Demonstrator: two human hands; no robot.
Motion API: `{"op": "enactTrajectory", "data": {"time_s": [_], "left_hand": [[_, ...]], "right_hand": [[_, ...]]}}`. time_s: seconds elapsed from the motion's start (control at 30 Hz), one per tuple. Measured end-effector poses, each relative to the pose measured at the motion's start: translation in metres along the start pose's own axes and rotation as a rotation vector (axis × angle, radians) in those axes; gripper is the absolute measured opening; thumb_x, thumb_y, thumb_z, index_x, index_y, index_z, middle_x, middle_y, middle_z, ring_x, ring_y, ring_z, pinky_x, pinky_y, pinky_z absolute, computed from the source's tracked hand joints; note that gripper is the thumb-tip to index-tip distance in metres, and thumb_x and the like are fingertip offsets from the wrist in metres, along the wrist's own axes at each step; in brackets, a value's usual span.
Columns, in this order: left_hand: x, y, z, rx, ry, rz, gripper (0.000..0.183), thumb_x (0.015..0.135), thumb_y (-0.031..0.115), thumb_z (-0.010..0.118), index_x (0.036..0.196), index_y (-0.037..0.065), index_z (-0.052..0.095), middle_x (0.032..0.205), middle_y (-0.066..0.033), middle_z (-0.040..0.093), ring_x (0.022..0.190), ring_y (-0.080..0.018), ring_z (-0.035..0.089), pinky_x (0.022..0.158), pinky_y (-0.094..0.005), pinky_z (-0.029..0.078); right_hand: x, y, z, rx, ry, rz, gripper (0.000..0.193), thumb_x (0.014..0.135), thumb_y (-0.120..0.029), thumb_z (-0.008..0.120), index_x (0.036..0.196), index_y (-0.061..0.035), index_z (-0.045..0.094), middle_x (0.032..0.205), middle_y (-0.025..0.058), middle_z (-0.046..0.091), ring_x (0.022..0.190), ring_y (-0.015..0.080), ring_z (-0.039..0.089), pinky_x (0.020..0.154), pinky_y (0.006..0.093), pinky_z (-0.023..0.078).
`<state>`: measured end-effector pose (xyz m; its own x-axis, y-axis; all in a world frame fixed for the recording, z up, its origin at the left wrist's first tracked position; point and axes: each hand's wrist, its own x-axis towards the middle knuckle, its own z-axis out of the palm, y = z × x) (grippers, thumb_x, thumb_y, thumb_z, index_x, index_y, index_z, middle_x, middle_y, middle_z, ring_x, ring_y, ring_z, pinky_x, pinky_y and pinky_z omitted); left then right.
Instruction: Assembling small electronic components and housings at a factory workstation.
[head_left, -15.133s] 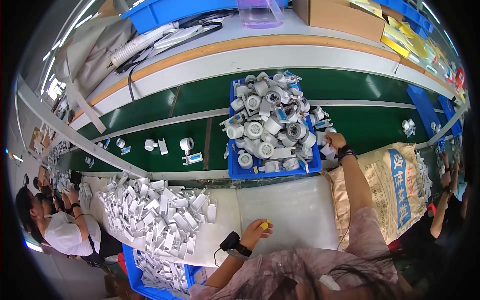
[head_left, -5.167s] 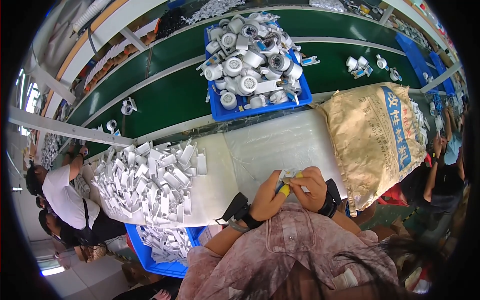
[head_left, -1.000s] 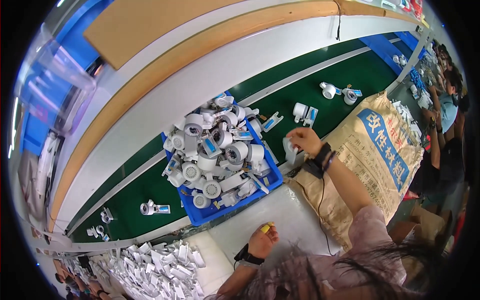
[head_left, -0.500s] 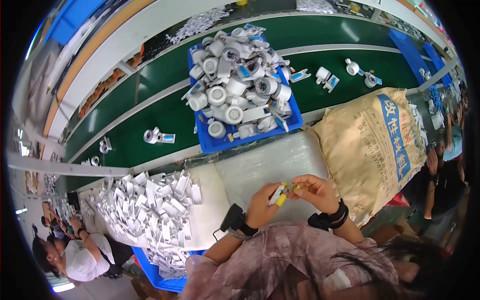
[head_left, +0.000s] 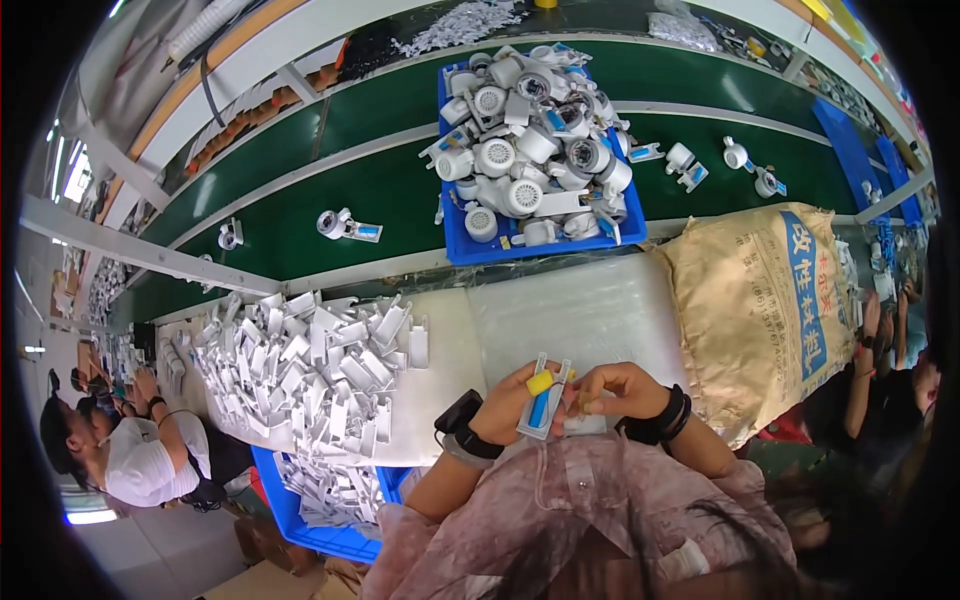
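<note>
While both hands are meeting low over the near edge of the white worktable (head_left: 590, 310), the left hand (head_left: 505, 405) is pinching a small white and blue plastic part (head_left: 543, 405), its fingers curled closed around it and one fingertip capped in yellow (head_left: 540, 382). The right hand (head_left: 620, 390) is touching the same part from the other side, fingers bent in loosely; whether it is gripping anything of its own is not clear. A dark band is sitting on each wrist.

Half a second earlier the hands were already together in this spot, so the hold is staying much the same; one second earlier the right hand was stretched out to the far side near the blue tray, and it has since come back to the body.

A heap of white plastic clips (head_left: 310, 365) is lying at the left end of the worktable, well apart from the hands. The blue tray (head_left: 545, 245), piled with white round housings (head_left: 525, 140), is resting on the green conveyor belt (head_left: 300, 215) just beyond the far edge. A tan woven sack (head_left: 760, 310) is standing at the right end. Another person (head_left: 130, 465) in white is working at lower left.
</note>
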<state>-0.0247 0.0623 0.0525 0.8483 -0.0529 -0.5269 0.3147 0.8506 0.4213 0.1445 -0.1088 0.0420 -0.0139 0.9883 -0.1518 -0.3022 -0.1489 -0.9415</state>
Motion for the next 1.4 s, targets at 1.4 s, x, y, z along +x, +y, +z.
{"op": "enactTrajectory", "data": {"time_s": [1.4], "left_hand": [[0.005, -0.024, 0.031, 0.433, -0.017, 0.453, 0.031, 0.091, 0.002, 0.039, 0.122, 0.001, 0.039, 0.095, -0.0074, 0.052, 0.072, -0.0115, 0.054, 0.057, -0.0253, 0.05]], "right_hand": [[0.006, -0.018, 0.034, -1.11, 0.62, -0.574, 0.027, 0.064, -0.004, 0.076, 0.089, -0.0106, 0.067, 0.084, 0.0046, 0.056, 0.078, 0.0243, 0.053, 0.076, 0.0355, 0.042]]}}
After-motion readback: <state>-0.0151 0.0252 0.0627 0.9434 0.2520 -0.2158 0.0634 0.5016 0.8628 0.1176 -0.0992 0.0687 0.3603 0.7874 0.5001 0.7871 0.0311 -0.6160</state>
